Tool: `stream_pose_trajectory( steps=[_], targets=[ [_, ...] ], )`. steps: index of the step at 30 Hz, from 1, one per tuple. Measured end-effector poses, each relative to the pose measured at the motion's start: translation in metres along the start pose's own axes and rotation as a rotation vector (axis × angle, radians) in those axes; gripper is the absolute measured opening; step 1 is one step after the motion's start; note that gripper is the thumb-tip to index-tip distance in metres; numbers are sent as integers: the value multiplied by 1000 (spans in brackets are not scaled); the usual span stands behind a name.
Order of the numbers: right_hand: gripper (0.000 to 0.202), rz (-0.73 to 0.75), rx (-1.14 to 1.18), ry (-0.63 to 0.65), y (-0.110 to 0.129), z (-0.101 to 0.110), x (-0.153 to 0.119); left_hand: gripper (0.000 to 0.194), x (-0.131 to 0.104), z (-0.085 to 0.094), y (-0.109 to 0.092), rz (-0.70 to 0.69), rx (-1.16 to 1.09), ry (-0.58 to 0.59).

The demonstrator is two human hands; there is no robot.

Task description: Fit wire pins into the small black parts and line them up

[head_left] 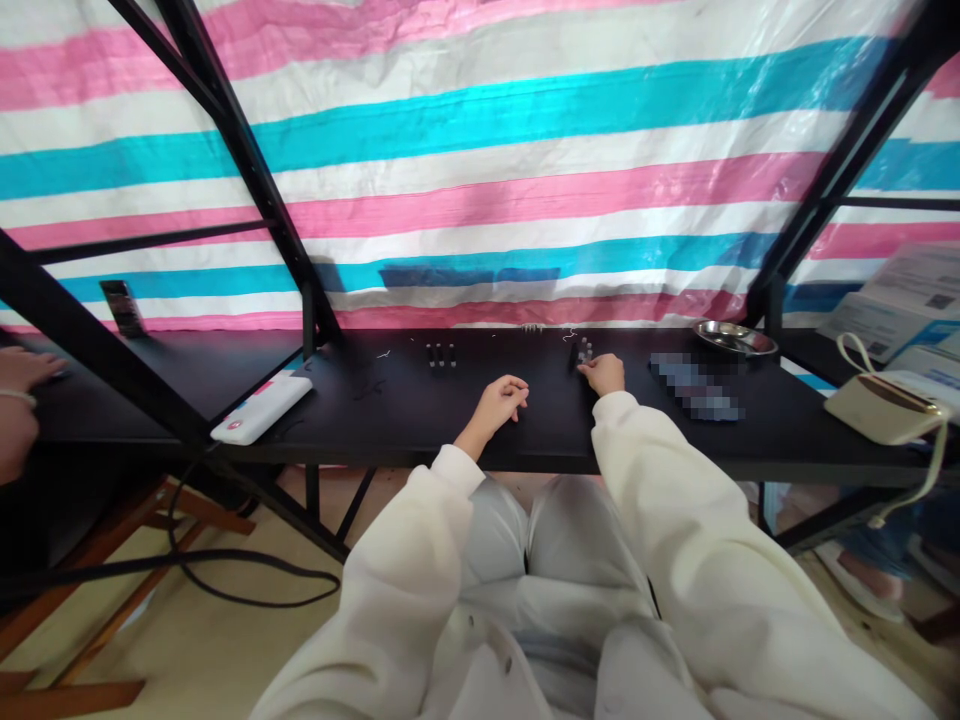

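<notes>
My left hand (504, 402) rests over the front part of the black table (390, 410), its fingers loosely curled with nothing visible in them. Further right, my right hand (604, 375) has its fingertips pinched at a cluster of small dark cylinders with pale ends (585, 350); whether one is between the fingertips is too small to tell. Three similar small cylinders (441, 356) stand in a row, left of and beyond my left hand. Several tiny coil-like pieces (532, 328) lie at the table's back edge.
A white power strip or box (262, 408) lies at the left. To the right are a blurred-out item (694, 388), a round metal dish (735, 338) and a cream pouch (885, 407). Black frame posts flank the table. Another person's hand (28, 370) shows far left.
</notes>
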State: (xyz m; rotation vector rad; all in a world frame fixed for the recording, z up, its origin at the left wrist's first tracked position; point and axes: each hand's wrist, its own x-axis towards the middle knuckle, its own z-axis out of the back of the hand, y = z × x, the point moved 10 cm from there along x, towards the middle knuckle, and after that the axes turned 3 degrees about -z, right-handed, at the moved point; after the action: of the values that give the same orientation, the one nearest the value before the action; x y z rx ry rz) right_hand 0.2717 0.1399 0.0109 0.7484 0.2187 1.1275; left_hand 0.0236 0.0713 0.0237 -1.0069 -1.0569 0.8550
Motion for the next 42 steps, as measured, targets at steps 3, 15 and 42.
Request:
stream_pose_trajectory(
  steps=[3, 15, 42],
  targets=[
    [20, -5, -25, -3, 2, 2, -1, 17, 0, 0, 0, 3, -1, 1],
    [31, -10, -155, 106, 9, 1, -10, 15, 1, -1, 1, 4, 8, 4],
    [13, 470, 485, 125, 82, -19, -86, 70, 39, 138, -29, 165, 1191, -245]
  ],
)
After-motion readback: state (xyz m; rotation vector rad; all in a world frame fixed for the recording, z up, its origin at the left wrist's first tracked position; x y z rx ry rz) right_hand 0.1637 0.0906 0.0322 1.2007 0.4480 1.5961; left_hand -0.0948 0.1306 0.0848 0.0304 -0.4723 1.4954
